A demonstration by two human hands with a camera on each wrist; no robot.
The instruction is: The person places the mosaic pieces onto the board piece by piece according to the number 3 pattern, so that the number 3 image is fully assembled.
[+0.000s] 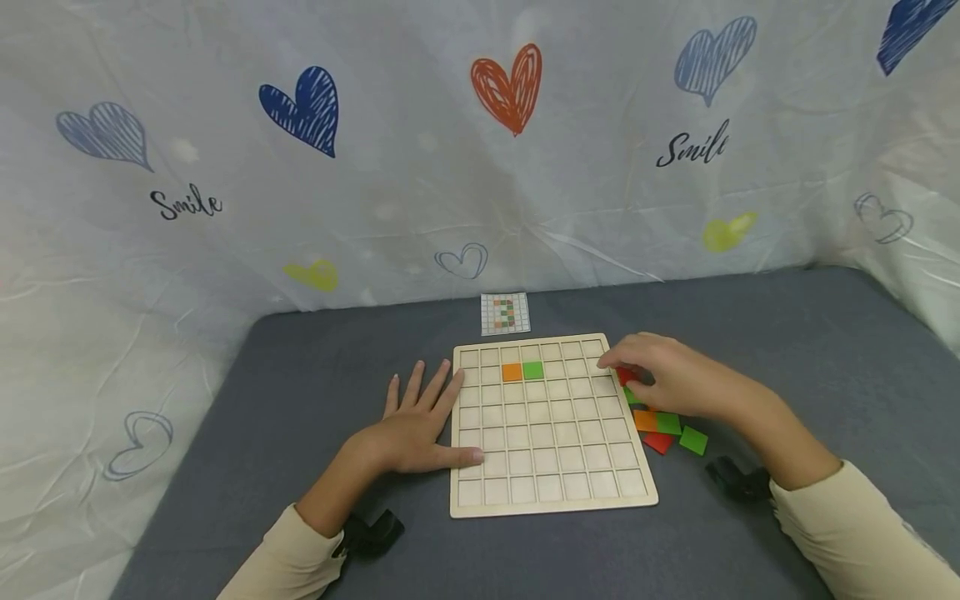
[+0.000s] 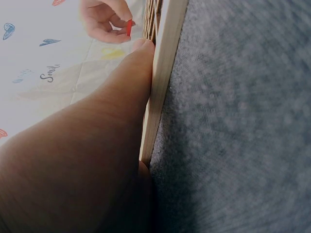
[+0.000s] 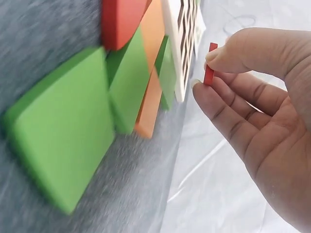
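A square wooden grid board (image 1: 555, 492) lies on the table, with an orange tile (image 1: 512, 372) and a green tile (image 1: 533, 370) side by side in its upper rows. My left hand (image 1: 412, 433) rests spread at the board's left edge, its thumb (image 2: 138, 63) over the rim. Thumb and fingers of my right hand (image 1: 671, 375) pinch a red square tile (image 3: 210, 65), which the right wrist view shows edge-on. That hand is above the board's right edge, close to a loose pile of tiles, among them a green tile (image 3: 63, 126) and an orange tile (image 1: 645, 420).
Behind the board lies a small card (image 1: 505, 314) printed with a coloured grid pattern. Dark grey cloth (image 1: 337, 350) covers the table. A white sheet (image 1: 420, 167) with printed hearts hangs along the back. Black straps (image 1: 371, 533) are on both wrists.
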